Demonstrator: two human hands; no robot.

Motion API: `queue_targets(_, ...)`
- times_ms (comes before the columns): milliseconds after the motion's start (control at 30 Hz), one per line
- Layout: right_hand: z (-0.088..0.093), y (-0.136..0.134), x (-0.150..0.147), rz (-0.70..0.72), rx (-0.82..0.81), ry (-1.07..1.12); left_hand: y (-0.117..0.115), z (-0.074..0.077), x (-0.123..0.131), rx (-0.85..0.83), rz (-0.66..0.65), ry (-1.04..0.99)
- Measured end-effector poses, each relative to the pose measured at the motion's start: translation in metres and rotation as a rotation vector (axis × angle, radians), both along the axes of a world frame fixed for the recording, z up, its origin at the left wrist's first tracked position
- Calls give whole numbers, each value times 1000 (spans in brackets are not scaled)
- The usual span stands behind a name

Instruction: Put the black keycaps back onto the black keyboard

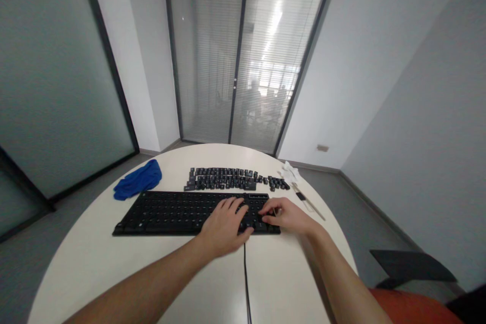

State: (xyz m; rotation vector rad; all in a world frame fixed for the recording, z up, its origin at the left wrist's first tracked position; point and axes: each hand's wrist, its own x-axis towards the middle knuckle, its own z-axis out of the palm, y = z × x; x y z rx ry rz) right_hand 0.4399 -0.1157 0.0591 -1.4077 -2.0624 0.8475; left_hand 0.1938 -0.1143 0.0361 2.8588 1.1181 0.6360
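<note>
A black keyboard (167, 211) lies across the table, most of its key sockets bare of caps. My left hand (227, 225) rests on the keyboard's right part, palm down, fingers spread over it. At the number pad, my right hand (283, 215) pinches thumb and forefinger around a small black keycap (260, 216), mostly hidden by the fingertips. Behind the keyboard, loose black keycaps (220, 178) are laid out in rows, with a smaller group of keycaps (276, 183) to the right.
A blue cloth (138, 179) lies crumpled at the table's left. At right are a white crumpled tissue (289, 172) and a thin stick-like tool (313, 205). A black cable (246, 278) runs toward me over the white round table (182, 278). A chair (412, 266) stands at lower right.
</note>
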Motion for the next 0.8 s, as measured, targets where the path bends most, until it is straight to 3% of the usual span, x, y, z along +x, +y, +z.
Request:
queue_targets(333,8,-3,-6,59,63,33,0,-3,0,27,3,1)
queue_targets(533,0,0,0,38,181,11,2,-4,0,26,-2,-17)
queue_targets(800,-13,2,5,13,82,-13,0,-2,0,26,-2,-14)
